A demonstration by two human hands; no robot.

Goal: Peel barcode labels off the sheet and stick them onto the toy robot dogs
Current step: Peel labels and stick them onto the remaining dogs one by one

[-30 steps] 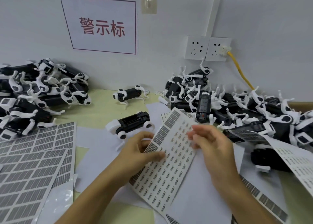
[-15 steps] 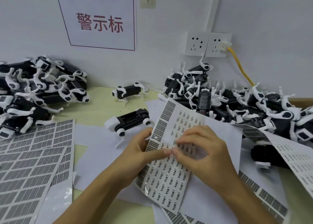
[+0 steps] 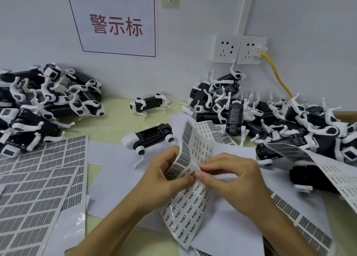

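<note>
Curling glossy label sheet point(image 3: 190, 195) w/ left hand point(image 3: 164, 178), right hand point(image 3: 231, 178) fingers point(image 3: 201, 175) pinching sml white label point(image 3: 195, 167)

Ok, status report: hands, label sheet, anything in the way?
Left hand grips label sheet, bending it. Right hand pinches a label at the fold. Nearest toy dog unobstructed.

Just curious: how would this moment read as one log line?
phase: peeling | left hand: grips label sheet | right hand: pinches label | toy robot dog: waiting

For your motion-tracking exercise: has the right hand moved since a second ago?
Yes. The right hand moved left and nearer, away from the toy-dog pile, meeting the left hand on the label sheet.
</note>
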